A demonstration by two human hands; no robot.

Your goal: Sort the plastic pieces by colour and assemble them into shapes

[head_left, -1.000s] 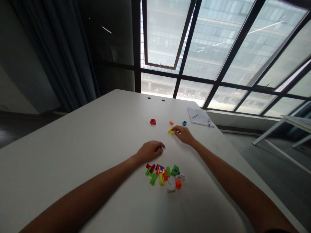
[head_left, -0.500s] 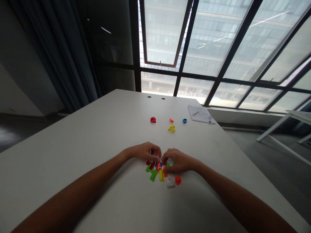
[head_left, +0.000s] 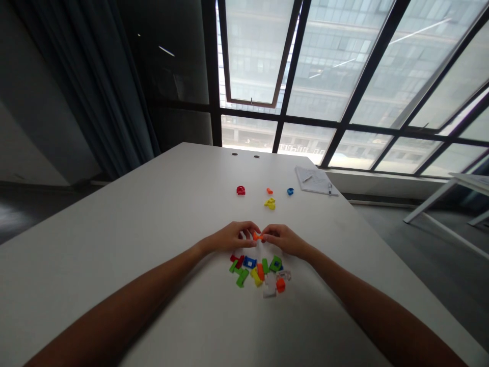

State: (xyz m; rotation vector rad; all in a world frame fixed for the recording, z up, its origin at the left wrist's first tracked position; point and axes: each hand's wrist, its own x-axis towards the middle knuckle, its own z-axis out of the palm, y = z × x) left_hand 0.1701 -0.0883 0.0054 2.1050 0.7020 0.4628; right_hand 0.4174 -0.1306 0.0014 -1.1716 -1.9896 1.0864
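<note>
I have both hands together over the tabletop [head_left: 171, 204], working on one small orange piece [head_left: 258, 237]. The fingers of my left hand [head_left: 232, 236] are drawn in narrow at its left end, and those of my right hand [head_left: 286, 239] pinch its right end, so the piece bridges the two. From here I cannot tell whether it is a single part or two parts joined.

What looks dealt with, as I judge it, is little: four items lie spaced out beyond the fingers. The yellow item [head_left: 270, 204] is closest to them, with the orange scrap [head_left: 269, 191] behind it, the red item [head_left: 240, 190] farther off to the left and the blue item [head_left: 290, 191] to the right.

Most of the work seems left. Just on the near side of the fingers sits a loose cluster that neither hand is holding: a dark red part [head_left: 239, 261], a blue frame [head_left: 246, 262], green parts [head_left: 242, 278], a yellow block [head_left: 256, 277], an orange bar [head_left: 260, 271], a green square [head_left: 274, 262], a white part [head_left: 269, 292], a clear part [head_left: 286, 276] and an orange block [head_left: 280, 285]. Several touch or overlap; whether any are fastened together is too small to tell.
</note>
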